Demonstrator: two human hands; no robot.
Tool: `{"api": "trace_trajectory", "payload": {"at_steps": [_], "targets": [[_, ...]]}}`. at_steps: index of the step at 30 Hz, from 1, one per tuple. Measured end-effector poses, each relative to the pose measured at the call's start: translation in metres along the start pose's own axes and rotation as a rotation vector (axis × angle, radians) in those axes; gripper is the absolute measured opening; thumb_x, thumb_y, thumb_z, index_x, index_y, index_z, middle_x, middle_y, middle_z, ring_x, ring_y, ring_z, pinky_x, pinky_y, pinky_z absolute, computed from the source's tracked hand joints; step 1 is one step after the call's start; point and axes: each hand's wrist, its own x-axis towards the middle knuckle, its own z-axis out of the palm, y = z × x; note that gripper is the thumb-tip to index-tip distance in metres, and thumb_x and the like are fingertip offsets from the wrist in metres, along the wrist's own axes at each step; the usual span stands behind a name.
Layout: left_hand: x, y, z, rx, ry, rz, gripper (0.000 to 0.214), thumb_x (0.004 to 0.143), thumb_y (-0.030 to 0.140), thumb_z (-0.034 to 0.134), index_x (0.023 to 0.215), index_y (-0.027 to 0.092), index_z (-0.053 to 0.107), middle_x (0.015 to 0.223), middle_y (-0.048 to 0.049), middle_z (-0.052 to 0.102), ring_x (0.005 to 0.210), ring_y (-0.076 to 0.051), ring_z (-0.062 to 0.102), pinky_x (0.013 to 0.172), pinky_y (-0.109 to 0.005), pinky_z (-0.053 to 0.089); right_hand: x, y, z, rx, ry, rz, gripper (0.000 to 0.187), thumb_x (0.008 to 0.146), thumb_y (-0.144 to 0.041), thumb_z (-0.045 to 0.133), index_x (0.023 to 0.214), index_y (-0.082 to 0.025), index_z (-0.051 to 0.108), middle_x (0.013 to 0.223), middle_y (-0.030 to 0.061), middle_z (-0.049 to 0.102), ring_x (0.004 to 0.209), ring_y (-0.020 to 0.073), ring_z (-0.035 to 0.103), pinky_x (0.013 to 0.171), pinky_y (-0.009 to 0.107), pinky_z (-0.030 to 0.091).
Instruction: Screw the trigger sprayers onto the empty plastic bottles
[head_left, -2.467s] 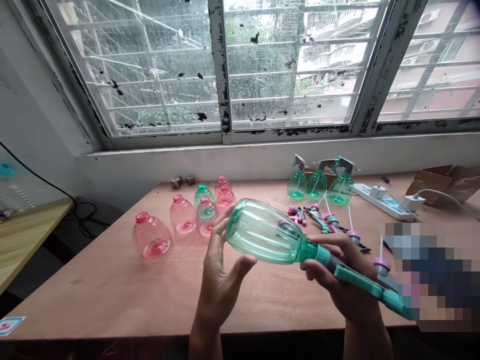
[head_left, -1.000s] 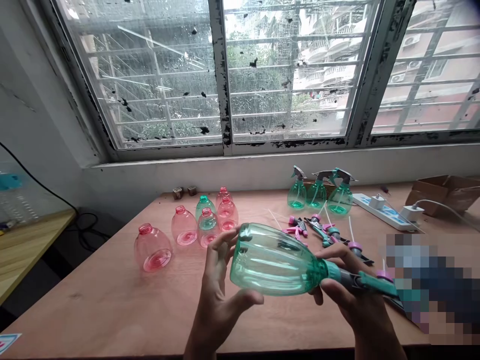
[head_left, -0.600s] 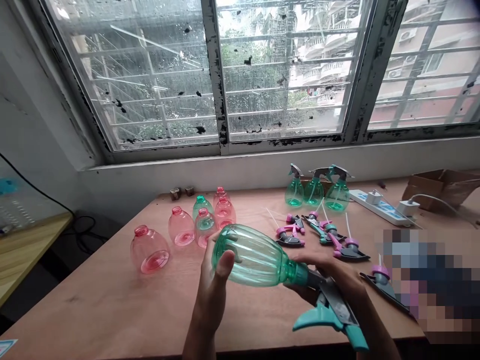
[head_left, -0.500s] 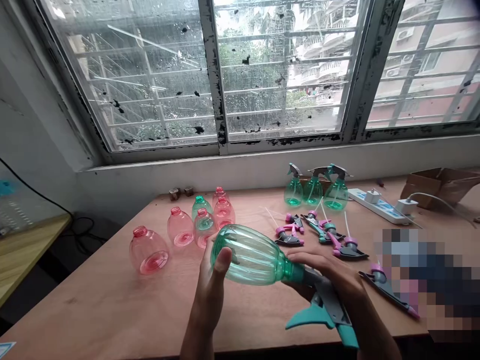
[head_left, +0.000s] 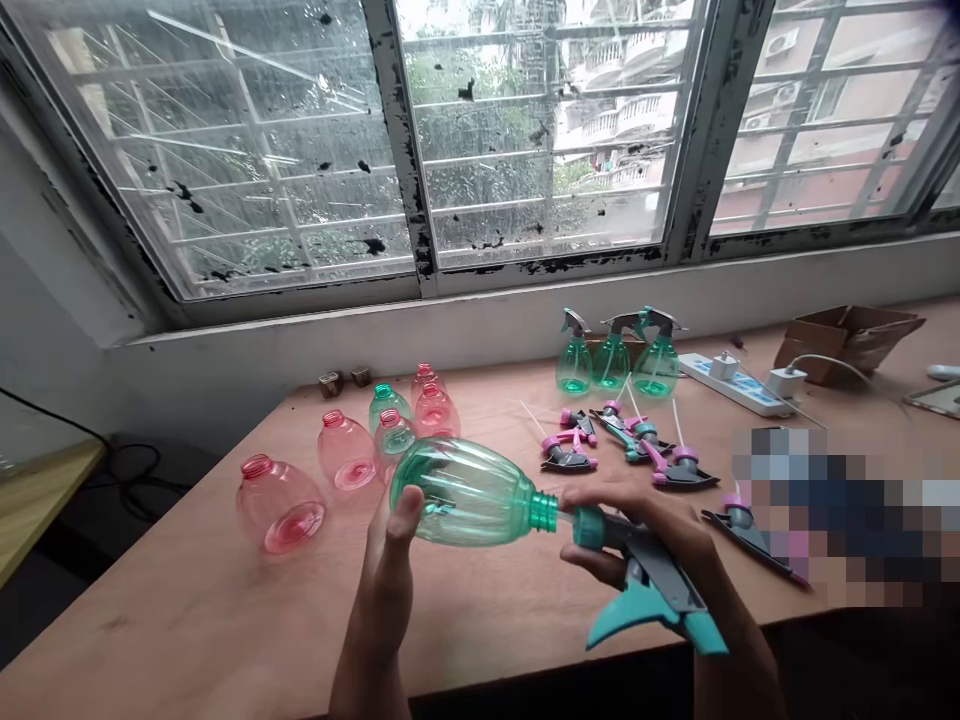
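My left hand (head_left: 386,575) is wrapped round the base of a clear green spray bottle (head_left: 465,492), which lies sideways in the air with its threaded neck to the right. My right hand (head_left: 667,535) grips a grey and teal trigger spray head (head_left: 652,570), its teal collar facing the neck. A short gap separates collar and neck, and a thin tube bridges it into the bottle. Behind my left hand stand several pink bottles (head_left: 281,508) and a green bottle (head_left: 388,402), all without heads. Loose trigger heads (head_left: 570,455) with pink or teal parts lie beyond my right hand.
Three green bottles with heads fitted (head_left: 576,365) stand at the back by the wall. Right of them are a white power strip (head_left: 739,385) with plugs and a cardboard box (head_left: 840,345). The wooden table's (head_left: 187,610) front edge runs below my hands.
The spray head's collar has come away from the bottle neck, moving slightly right and leaving a gap. The view has shifted a little to the right.
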Motion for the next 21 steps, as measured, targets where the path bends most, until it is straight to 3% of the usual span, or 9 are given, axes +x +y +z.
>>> {"api": "trace_trajectory", "payload": {"at_steps": [4,8,13,17,21], "targets": [[0.0,-0.005,-0.003,-0.01,-0.061,0.164,0.055,0.098,0.06,0.068,0.139,0.024,0.072,0.137,-0.0104,0.075,0.14,-0.04,0.062,0.12,-0.051,0.046,0.004,0.003,0.006,-0.004,0.131,0.079,0.026,0.094,-0.028,0.089,0.115,-0.031,0.074,0.082,-0.0035,0.079,0.063,0.0163,0.073,0.061,0.024,0.06],[-0.005,-0.002,-0.002,-0.067,-0.12,0.23,0.065,0.093,0.048,0.079,0.155,0.034,0.063,0.148,-0.0072,0.07,0.137,-0.038,0.064,0.112,-0.049,0.054,0.006,0.006,0.008,0.057,0.175,0.184,0.022,0.09,-0.026,0.09,0.107,-0.03,0.076,0.084,-0.0048,0.077,0.061,0.013,0.067,0.059,0.021,0.055],[-0.01,0.004,0.007,-0.151,-0.121,0.252,0.063,0.092,0.036,0.085,0.151,0.045,0.066,0.151,0.0014,0.068,0.133,-0.027,0.067,0.11,-0.037,0.059,0.005,0.011,0.011,0.178,0.217,0.307,0.021,0.087,-0.026,0.092,0.104,-0.032,0.08,0.079,-0.0063,0.076,0.061,0.0115,0.062,0.057,0.02,0.051],[-0.01,0.005,0.012,-0.144,-0.164,0.325,0.063,0.094,0.034,0.083,0.153,0.047,0.065,0.156,0.0029,0.065,0.139,-0.026,0.064,0.111,-0.034,0.061,0.005,0.012,0.013,0.245,0.233,0.361,0.021,0.085,-0.026,0.093,0.103,-0.032,0.083,0.075,-0.0068,0.074,0.062,0.0118,0.063,0.059,0.02,0.051],[-0.013,0.004,0.017,-0.132,-0.163,0.328,0.068,0.093,0.031,0.084,0.156,0.045,0.062,0.167,0.0006,0.057,0.151,-0.031,0.056,0.117,-0.04,0.059,0.005,0.015,0.015,0.258,0.255,0.377,0.022,0.083,-0.025,0.094,0.102,-0.031,0.084,0.068,-0.0073,0.072,0.06,0.0117,0.062,0.057,0.019,0.052]]}}
